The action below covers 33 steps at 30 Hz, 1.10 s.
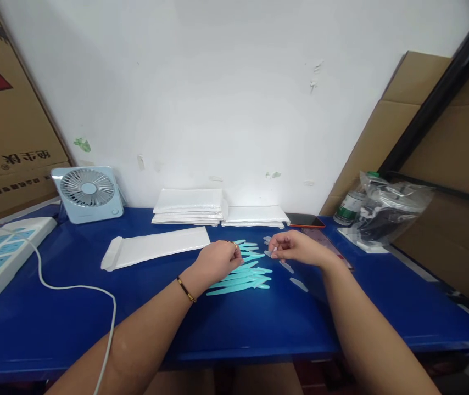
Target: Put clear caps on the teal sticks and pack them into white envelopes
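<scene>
Slim teal eyebrow razors (234,284) lie in a loose row on the blue table, pointing left and right. My left hand (217,262) is closed over their left ends, pinching one teal razor (255,256) whose tip points right. A ring and a dark bracelet are on that arm. To the right, my right hand (296,247) is closed, thumb and fingertips pinching a small clear plastic cap (268,253). More translucent caps lie near it, among them a loose cap (299,284) below the hand. The fingers partly hide what they hold.
White padded mailers (189,202) are stacked against the wall, with a single mailer (158,247) in front. A blue fan (88,192), a power strip (7,255) and a white cable (73,286) are at left. Phones (306,220) and a bagged item (383,214) are at right.
</scene>
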Motion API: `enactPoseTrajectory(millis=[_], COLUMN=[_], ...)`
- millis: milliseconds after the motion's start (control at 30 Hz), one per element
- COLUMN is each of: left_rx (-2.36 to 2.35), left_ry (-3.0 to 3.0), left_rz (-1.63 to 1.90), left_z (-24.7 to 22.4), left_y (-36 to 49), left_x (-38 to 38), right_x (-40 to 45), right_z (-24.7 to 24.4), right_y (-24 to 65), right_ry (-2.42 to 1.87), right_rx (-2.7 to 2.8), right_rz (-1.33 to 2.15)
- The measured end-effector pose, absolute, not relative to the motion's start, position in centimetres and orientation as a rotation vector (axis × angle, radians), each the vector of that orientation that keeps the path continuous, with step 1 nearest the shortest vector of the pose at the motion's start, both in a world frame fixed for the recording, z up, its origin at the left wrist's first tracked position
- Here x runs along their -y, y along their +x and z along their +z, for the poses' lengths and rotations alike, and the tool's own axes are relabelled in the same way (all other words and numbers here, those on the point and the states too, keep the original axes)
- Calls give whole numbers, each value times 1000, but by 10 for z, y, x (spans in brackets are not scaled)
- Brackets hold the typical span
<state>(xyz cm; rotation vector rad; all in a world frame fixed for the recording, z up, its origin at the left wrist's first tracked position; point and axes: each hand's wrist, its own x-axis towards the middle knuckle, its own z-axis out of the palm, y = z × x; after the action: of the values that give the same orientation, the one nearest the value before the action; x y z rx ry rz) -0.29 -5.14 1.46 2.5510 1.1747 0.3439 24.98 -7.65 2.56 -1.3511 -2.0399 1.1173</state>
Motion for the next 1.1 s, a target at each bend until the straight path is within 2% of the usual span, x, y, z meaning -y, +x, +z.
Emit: enactPoseTrajectory(millis=[400,567,700,767,867,1100], left_rx=[-1230,-1229,-1107,-1125,-1152,-1125], left_ry=[2638,2650,2599,2586,2587,2569], left_rz=[435,504,317,246,207,375], left_z=[10,8,8,8,8,4], left_y=[2,-6,-9,-7,-5,-7], left_x=[44,40,43,44,45,38], right_x=[72,72,76,78,77,70], right_z=[14,19,25,25,23,21], right_y=[225,247,261,260,254,247], right_ry=[-1357,-1595,-1920,-1953,-1793,-1267], right_rx=[2059,2068,2204,2255,2207,1690], right_rz=[921,681,769,830,893,1060])
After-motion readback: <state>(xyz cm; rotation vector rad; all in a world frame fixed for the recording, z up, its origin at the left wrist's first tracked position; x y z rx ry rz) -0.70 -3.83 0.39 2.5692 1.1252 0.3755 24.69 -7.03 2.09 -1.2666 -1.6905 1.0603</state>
